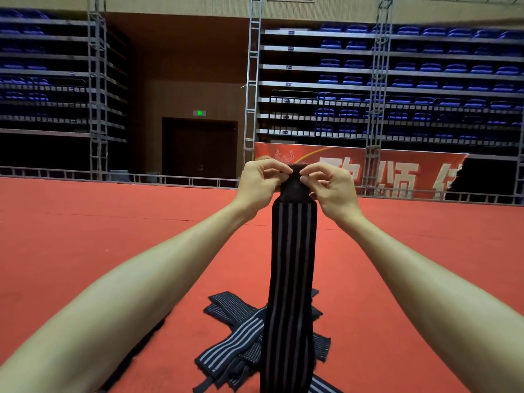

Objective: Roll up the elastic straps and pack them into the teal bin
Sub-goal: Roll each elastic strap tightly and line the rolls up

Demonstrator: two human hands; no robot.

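A long black elastic strap with grey stripes [292,265] hangs straight down in front of me, held up at arm's length. My left hand [262,184] pinches the left side of its plain dark top end, and my right hand [330,188] pinches the right side. The strap's lower end reaches a loose pile of several more striped straps [235,333] lying crossed on the red floor mat [99,236]. No teal bin is in view.
The red mat stretches ahead to a low metal railing [170,178]. Behind it stand metal truss towers [97,89], a red banner [397,174], a dark door [200,148] and tiers of blue seats [425,80].
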